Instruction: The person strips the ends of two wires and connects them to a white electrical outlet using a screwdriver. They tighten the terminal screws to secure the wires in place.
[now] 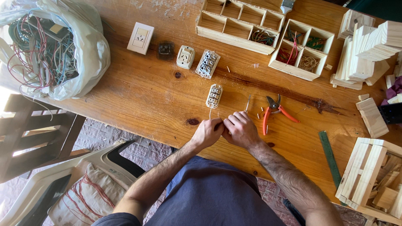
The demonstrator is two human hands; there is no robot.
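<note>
My left hand [207,132] and my right hand [240,129] meet at the near edge of the wooden table [138,92], fingers pinched together on a thin pale wire [210,111]. The wire runs up from my left hand toward a small white socket module [214,96] lying just beyond my hands. What sits between my fingertips is hidden. A thin metal screwdriver [248,103] and red-handled cutting pliers [274,109] lie just right of my right hand.
White wall plates and switch modules [140,38] [185,56] [207,63] line the table's middle. Wooden divider boxes [238,25] [301,49] hold coiled wires. A plastic bag of cables [50,48] sits left, wood blocks [364,46] and a crate [368,175] right, a green ruler [330,157].
</note>
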